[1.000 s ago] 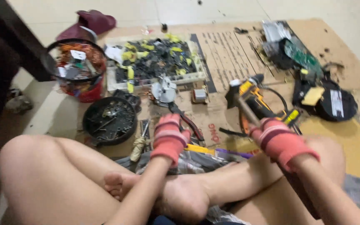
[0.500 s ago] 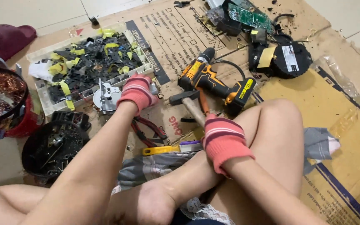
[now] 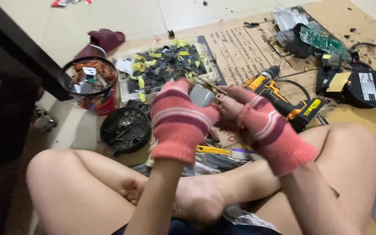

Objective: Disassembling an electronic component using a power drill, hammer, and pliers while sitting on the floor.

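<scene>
Hands, left (image 3: 180,124) and right (image 3: 264,128), raised together, pinching a small grey part (image 3: 202,95).

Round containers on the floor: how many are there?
2. A red bucket of copper wire sits at left; a black bowl of scrap lies just below it. Others may be hidden behind the hands.

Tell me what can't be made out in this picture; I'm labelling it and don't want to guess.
- Head view: most of the small grey part is covered by the left hand and right hand, so its shape is unclear.
- Thin tool: its handle is hidden in the right hand.
- Contents of the black bowl and the tray: too small and blurred to identify.
- Cordless drill: partly hidden behind the right hand.
</scene>
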